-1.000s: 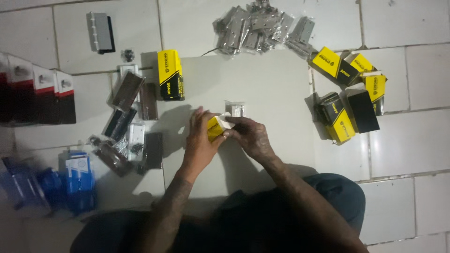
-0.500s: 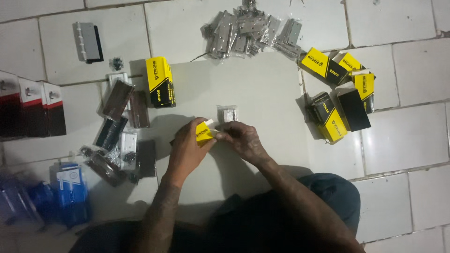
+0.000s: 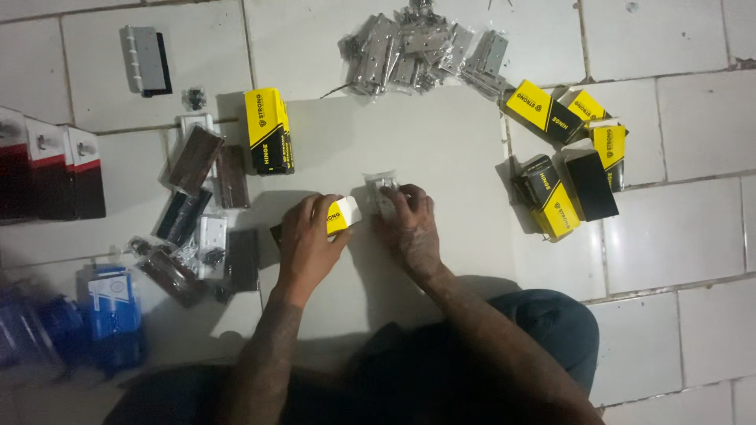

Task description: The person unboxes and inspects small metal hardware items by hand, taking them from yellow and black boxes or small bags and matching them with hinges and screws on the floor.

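The person sits on a white tiled floor (image 3: 693, 236) with a pale square board (image 3: 441, 149) laid in front of the knees. The left hand (image 3: 305, 240) has its fingers closed around a small yellow and white box (image 3: 340, 216), held low over the middle of the board. The right hand (image 3: 409, 224) rests just beside it, fingers curled down on a clear packet of metal parts (image 3: 380, 189) lying on the board; how firmly it grips cannot be told. One yellow and black box (image 3: 268, 130) stands upright at the board's far left corner. Off the right edge lie five more boxes (image 3: 571, 157) in the same colours, tumbled together. A heap of silver hinges (image 3: 421, 51) lies beyond the far edge, too tangled to count. To the left, dark hinges (image 3: 197, 212) are scattered on the floor, with three red and white cartons (image 3: 51, 161) in a row and blurred blue packets (image 3: 110, 311) nearer the person.
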